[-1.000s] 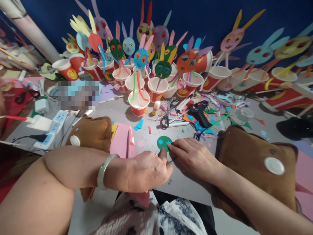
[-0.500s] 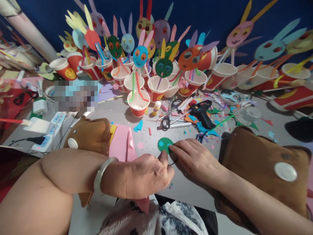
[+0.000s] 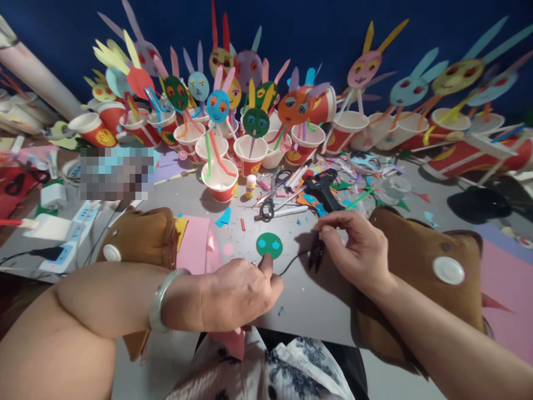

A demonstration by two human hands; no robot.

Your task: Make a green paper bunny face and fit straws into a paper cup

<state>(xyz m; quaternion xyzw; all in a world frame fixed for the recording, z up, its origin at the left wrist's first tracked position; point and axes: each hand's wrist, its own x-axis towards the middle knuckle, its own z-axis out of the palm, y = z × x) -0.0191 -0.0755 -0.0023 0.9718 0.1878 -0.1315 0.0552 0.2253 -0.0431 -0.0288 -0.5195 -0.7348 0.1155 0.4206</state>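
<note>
A green paper oval (image 3: 268,249) with two light blue spots lies flat on the grey table (image 3: 291,319). My left hand (image 3: 237,294) rests beside it, one fingertip touching its lower edge and the other fingers curled in; whether they hold anything is hidden. To the right, my right hand (image 3: 353,244) is raised off the table, thumb and fingers pinched on a small dark object (image 3: 315,253) with black prongs, too blurred to name. A thin black cord runs between the oval and that object.
Scissors (image 3: 272,194), a black glue gun (image 3: 322,189) and paper scraps lie beyond the oval. Paper cups (image 3: 219,180) with rabbit faces line the back. Brown cushions stand at left (image 3: 137,236) and right (image 3: 416,278); a power strip (image 3: 75,236) is far left.
My right hand has left the oval, lifted and moved right, and now pinches the dark object. My left fingertip stays on the oval. The view has shifted slightly to the right.
</note>
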